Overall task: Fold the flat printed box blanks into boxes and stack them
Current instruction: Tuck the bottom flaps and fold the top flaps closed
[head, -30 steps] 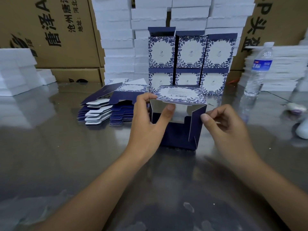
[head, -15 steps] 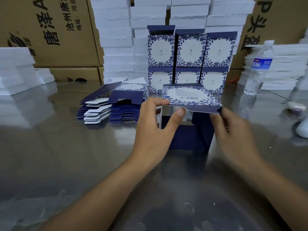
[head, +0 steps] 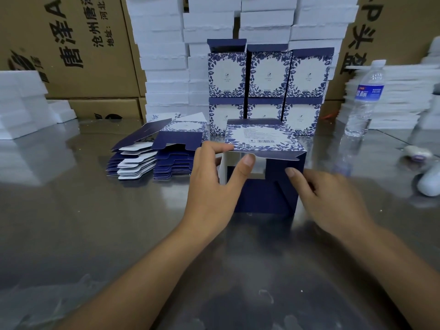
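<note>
A half-folded blue and white box (head: pixel 264 186) stands on the steel table in front of me, its barcode panel facing up and its near end partly open. My left hand (head: pixel 214 186) grips the box's left edge, fingers over the top panel and thumb against the inner flap. My right hand (head: pixel 328 198) presses a dark blue side flap inward with straight fingers. To the left lies a pile of flat blanks (head: pixel 152 156). Behind stand folded boxes (head: pixel 266 91) stacked two high, three across.
White foam trays (head: pixel 164 55) are piled against cardboard cartons (head: pixel 71 44) at the back. More foam blocks (head: pixel 21 103) sit at left and foam stacks (head: pixel 400 96) at right. A water bottle (head: pixel 365 98) stands right of the boxes; small white objects (head: pixel 419 153) lie far right.
The box turned and its bottom flaps have been pushed inward. My right hand moved from the open right flap to press it against the box's near side. The left hand kept its hold.
</note>
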The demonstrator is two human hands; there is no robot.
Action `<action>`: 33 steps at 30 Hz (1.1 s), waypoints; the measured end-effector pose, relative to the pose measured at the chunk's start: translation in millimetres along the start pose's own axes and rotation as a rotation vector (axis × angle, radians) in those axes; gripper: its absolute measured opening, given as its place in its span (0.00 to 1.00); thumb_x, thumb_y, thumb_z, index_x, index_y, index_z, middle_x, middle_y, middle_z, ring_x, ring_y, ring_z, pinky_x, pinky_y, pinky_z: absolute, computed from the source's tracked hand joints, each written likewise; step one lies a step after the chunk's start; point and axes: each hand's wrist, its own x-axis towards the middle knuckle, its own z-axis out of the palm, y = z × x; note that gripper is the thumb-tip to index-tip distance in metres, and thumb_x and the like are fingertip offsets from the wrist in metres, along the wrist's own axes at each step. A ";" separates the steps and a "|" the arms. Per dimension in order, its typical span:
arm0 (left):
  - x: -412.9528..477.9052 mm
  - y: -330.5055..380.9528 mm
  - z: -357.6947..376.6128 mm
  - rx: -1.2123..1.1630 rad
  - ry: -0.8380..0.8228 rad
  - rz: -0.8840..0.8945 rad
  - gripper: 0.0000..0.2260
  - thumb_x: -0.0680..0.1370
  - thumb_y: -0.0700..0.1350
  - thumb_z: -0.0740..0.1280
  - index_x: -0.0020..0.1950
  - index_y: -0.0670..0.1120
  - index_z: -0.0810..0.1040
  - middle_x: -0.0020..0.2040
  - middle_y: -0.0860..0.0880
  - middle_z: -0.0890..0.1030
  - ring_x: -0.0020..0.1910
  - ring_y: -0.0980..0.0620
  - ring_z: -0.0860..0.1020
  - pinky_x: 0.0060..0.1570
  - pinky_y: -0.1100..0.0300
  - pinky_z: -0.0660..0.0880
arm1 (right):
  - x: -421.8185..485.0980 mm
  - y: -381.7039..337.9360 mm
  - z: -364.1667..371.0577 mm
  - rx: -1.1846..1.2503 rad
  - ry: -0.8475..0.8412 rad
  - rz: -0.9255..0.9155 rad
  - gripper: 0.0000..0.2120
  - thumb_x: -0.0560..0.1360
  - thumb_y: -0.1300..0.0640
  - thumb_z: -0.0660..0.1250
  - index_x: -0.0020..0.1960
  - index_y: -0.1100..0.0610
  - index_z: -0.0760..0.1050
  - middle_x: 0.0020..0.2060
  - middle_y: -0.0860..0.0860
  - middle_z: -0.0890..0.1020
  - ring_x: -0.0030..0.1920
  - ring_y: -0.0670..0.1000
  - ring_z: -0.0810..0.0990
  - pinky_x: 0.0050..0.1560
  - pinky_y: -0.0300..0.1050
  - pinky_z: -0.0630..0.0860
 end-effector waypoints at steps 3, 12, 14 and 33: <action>-0.1 -0.5 0.3 -0.009 0.003 -0.006 0.12 0.71 0.63 0.63 0.50 0.59 0.69 0.54 0.56 0.74 0.53 0.68 0.71 0.47 0.79 0.63 | -1.5 -0.5 0.9 0.006 -0.059 -0.007 0.29 0.69 0.32 0.43 0.30 0.55 0.64 0.24 0.50 0.70 0.31 0.58 0.72 0.29 0.47 0.63; -0.4 -1.5 2.3 0.013 0.004 0.016 0.11 0.71 0.61 0.64 0.50 0.59 0.69 0.54 0.55 0.74 0.52 0.70 0.71 0.47 0.80 0.64 | 1.8 1.1 3.5 -0.095 -0.109 0.048 0.26 0.77 0.38 0.48 0.28 0.54 0.62 0.26 0.50 0.68 0.34 0.59 0.71 0.33 0.47 0.64; 0.1 -1.5 1.6 0.008 0.004 0.005 0.12 0.71 0.62 0.64 0.50 0.59 0.69 0.54 0.55 0.74 0.53 0.69 0.71 0.47 0.80 0.64 | 1.2 2.1 4.0 -0.083 -0.156 0.034 0.25 0.77 0.38 0.49 0.29 0.53 0.63 0.27 0.50 0.69 0.36 0.60 0.73 0.34 0.48 0.65; 0.1 -1.1 0.6 0.021 -0.009 0.004 0.14 0.71 0.65 0.63 0.51 0.60 0.68 0.55 0.56 0.73 0.54 0.69 0.70 0.49 0.80 0.63 | -0.4 1.9 9.4 -0.182 -0.298 0.059 0.23 0.79 0.39 0.52 0.31 0.53 0.63 0.31 0.50 0.69 0.43 0.60 0.77 0.36 0.47 0.66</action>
